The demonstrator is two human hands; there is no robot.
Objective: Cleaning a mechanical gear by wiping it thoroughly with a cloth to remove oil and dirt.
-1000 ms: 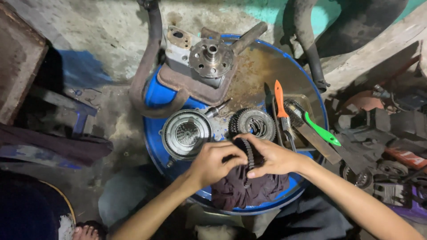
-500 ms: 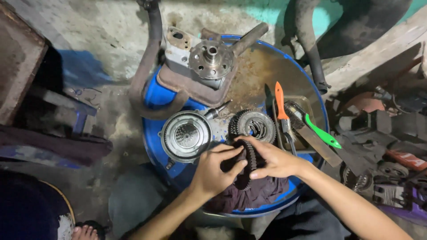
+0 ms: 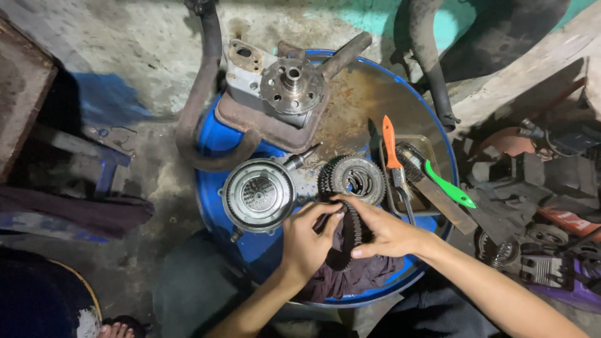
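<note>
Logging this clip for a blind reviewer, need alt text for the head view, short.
Seen from above, the left hand and right hand together grip a dark toothed ring over a dark rag on a blue drum lid. Around them lie a round clutch housing, a stack of toothed plates, an orange-handled tool and a green-handled brush.

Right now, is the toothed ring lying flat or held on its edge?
On edge: both hands, left hand and right hand, hold the toothed ring upright.
</note>
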